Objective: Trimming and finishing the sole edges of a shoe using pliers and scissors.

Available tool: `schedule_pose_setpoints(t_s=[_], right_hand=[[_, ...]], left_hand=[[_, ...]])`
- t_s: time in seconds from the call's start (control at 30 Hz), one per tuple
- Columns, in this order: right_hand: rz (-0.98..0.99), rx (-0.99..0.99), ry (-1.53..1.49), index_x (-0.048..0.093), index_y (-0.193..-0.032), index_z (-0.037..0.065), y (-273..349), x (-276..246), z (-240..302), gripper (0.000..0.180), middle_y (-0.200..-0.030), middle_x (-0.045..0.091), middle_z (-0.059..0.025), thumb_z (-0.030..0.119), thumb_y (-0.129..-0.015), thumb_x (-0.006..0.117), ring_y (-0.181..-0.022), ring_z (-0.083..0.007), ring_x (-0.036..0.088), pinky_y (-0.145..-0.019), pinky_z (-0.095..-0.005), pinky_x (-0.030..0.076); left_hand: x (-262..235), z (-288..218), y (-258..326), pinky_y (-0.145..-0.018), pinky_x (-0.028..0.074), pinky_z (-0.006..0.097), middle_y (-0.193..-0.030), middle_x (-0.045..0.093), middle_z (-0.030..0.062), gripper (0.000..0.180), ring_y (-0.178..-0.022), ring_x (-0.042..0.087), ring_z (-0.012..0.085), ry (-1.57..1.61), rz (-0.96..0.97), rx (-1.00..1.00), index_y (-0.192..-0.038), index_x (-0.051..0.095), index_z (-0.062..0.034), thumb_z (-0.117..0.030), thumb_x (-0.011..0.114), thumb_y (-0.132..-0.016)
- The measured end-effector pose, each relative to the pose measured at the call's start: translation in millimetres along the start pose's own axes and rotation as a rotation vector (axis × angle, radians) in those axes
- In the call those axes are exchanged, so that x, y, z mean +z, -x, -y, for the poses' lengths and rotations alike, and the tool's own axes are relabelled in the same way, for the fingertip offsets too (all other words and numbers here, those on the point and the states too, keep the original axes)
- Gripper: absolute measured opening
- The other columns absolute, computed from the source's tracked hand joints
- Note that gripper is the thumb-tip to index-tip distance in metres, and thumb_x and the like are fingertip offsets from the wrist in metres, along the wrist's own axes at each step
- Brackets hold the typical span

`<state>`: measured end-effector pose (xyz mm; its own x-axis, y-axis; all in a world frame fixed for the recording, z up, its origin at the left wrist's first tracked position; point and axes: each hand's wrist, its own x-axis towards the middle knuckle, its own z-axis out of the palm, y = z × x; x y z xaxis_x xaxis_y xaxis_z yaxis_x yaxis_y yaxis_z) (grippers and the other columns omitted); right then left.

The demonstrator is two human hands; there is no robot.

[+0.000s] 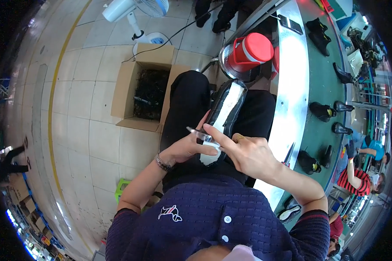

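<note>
A black shoe (224, 110) with a white underside turned up lies lengthwise between my thighs, toe pointing away from me. My left hand (184, 148) is closed around its near left side, thumb lying across the white underside. Over the heel end, my right hand (251, 157) is closed, its index finger stretched toward the left hand. A small shiny metal tool (199, 133) shows between the two hands, under the right fingertips. Fingers cover part of it, so its exact kind is unclear.
An open cardboard box (125, 93) with dark scraps stands left of my knees. A red cooler jug (258, 48) sits on a metal stool ahead. To the right run a metal ledge (289, 78) and a green conveyor (320, 80) carrying several black shoes. A white fan (117, 11) stands beyond the box.
</note>
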<state>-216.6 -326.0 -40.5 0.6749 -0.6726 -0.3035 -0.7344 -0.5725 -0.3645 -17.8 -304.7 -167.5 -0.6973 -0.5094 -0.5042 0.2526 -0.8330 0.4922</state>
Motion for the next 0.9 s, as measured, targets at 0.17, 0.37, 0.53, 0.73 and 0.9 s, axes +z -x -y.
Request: schedule_pose_setpoints(t_s=[0.17,0.37,0.53,0.73,0.9], right_hand=[[0.001,-0.105,0.145,0.023,-0.154,0.028,5,6,6,0.083,-0.063,0.055,-0.0087,0.005,-0.081,0.056,-0.046,-0.0183,0.057,-0.043,-0.0315,0.049],[0.075,-0.023,0.132,0.021,-0.154,0.027,3,15,-1,0.084,-0.068,0.058,-0.0113,0.007,-0.081,0.057,-0.048,-0.0193,0.058,-0.041,-0.0317,0.048],[-0.001,-0.198,0.002,0.028,-0.152,0.028,11,-2,7,0.073,-0.062,0.056,-0.0084,0.014,-0.088,0.059,-0.046,-0.0191,0.057,-0.044,-0.0314,0.049],[0.105,0.004,0.024,0.013,-0.155,0.028,-3,10,-16,0.072,-0.067,0.061,-0.0116,0.017,-0.095,0.053,-0.046,-0.0211,0.06,-0.038,-0.0314,0.048],[-0.159,-0.089,-0.096,0.011,-0.155,0.025,3,0,-2,0.075,-0.061,0.059,-0.0117,0.02,-0.095,0.055,-0.045,-0.0228,0.06,-0.041,-0.0331,0.049]], left_hand=[[-10,8,-4,-0.108,0.035,0.036,-0.155,0.025,0.0083,0.117,-0.134,0.036,0.0179,0.105,0.168,0.218,-0.156,-0.005,-0.023,-0.002,0.078,-0.076],[0,-3,-2,-0.105,0.037,0.034,-0.155,0.026,0.0075,0.124,-0.134,0.037,0.0164,-0.062,0.045,0.018,-0.155,-0.01,-0.0236,-0.002,0.081,-0.073],[-14,17,-10,-0.115,0.023,0.037,-0.161,0.01,0.0105,0.13,-0.144,0.021,0.0209,-0.131,0.122,0.21,-0.155,-0.012,-0.0225,-0.034,0.087,-0.071],[-2,5,-4,-0.114,0.026,0.038,-0.157,0.019,0.0094,0.123,-0.14,0.028,0.0216,-0.037,0.115,0.065,-0.155,-0.011,-0.0233,-0.02,0.083,-0.076],[-6,10,-9,-0.112,0.03,0.036,-0.155,0.021,0.0084,0.117,-0.137,0.031,0.0186,-0.121,0.099,0.091,-0.155,-0.01,-0.0231,-0.004,0.077,-0.08]])
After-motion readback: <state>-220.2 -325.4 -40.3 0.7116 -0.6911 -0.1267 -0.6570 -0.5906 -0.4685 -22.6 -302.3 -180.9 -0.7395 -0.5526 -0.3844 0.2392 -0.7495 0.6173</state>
